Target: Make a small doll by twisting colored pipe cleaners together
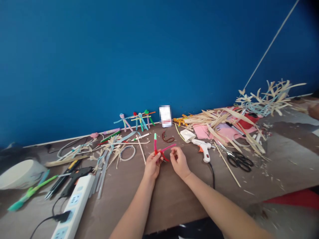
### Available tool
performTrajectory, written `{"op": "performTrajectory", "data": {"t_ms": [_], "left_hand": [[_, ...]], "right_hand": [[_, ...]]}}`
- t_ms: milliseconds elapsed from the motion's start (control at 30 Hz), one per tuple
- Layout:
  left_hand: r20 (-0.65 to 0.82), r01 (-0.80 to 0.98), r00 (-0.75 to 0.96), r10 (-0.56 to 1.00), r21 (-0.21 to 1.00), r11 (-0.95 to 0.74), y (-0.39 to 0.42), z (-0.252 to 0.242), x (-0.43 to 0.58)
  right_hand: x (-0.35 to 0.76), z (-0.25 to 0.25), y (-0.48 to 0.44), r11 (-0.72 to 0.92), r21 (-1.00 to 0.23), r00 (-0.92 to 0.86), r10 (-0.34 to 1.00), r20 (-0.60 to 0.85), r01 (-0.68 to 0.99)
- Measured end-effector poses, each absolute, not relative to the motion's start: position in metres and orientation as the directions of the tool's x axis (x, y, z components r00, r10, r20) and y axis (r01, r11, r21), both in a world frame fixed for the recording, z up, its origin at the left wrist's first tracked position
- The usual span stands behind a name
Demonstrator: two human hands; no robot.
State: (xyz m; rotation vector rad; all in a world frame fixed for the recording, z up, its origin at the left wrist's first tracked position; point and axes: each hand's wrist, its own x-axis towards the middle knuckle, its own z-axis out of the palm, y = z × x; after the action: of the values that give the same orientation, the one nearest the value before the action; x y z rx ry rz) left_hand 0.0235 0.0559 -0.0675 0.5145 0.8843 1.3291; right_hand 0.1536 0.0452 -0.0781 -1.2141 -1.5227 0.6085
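Both my hands meet over the middle of the brown table [171, 196]. My left hand [152, 165] is closed on an upright red stick with a green tip [155, 143]. My right hand [178, 161] pinches a thin red strip [167, 148] that runs from that stick toward my fingers. The two pieces join near my left thumb.
A white glue gun [204, 148] and black scissors [239, 160] lie to the right, beside a heap of pale straw strips [224, 119]. Small colourful stick figures [137, 120] lean on the blue wall. At the left are a white power strip [74, 204], a black glue gun [74, 177] and a white bowl [21, 174].
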Motion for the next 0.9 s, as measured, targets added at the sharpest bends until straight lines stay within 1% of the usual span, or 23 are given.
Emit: {"op": "performTrajectory", "data": {"t_ms": [133, 233, 367, 500, 700, 800, 900], "left_hand": [[-0.228, -0.634, 0.020, 0.974, 0.750, 0.188, 0.053, -0.072, 0.018], [-0.216, -0.650, 0.037, 0.976, 0.737, 0.188, 0.053, -0.071, 0.016], [-0.209, -0.641, 0.046, 0.977, 0.744, 0.189, 0.052, -0.071, 0.018], [-0.193, -0.603, 0.060, 0.979, 0.775, 0.190, 0.052, -0.072, 0.021], [-0.162, -0.533, 0.105, 0.981, 0.824, 0.193, 0.051, -0.077, 0.023], [-0.150, -0.519, 0.126, 0.981, 0.832, 0.194, 0.051, -0.079, 0.022], [-0.138, -0.513, 0.135, 0.981, 0.837, 0.188, 0.051, -0.080, 0.022]], "right_hand": [[0.151, -0.070, 0.040, 0.404, -0.809, -0.126, 0.912, 0.389, 0.427], [0.150, -0.065, 0.038, 0.442, -0.776, -0.172, 0.895, 0.411, 0.449], [0.150, -0.064, 0.037, 0.444, -0.780, -0.180, 0.895, 0.408, 0.440], [0.150, -0.068, 0.040, 0.404, -0.818, -0.155, 0.914, 0.374, 0.409], [0.151, -0.079, 0.048, 0.342, -0.896, -0.116, 0.940, 0.322, 0.285], [0.152, -0.082, 0.051, 0.349, -0.905, -0.108, 0.937, 0.332, 0.244], [0.153, -0.082, 0.052, 0.363, -0.897, -0.084, 0.932, 0.354, 0.251]]}}
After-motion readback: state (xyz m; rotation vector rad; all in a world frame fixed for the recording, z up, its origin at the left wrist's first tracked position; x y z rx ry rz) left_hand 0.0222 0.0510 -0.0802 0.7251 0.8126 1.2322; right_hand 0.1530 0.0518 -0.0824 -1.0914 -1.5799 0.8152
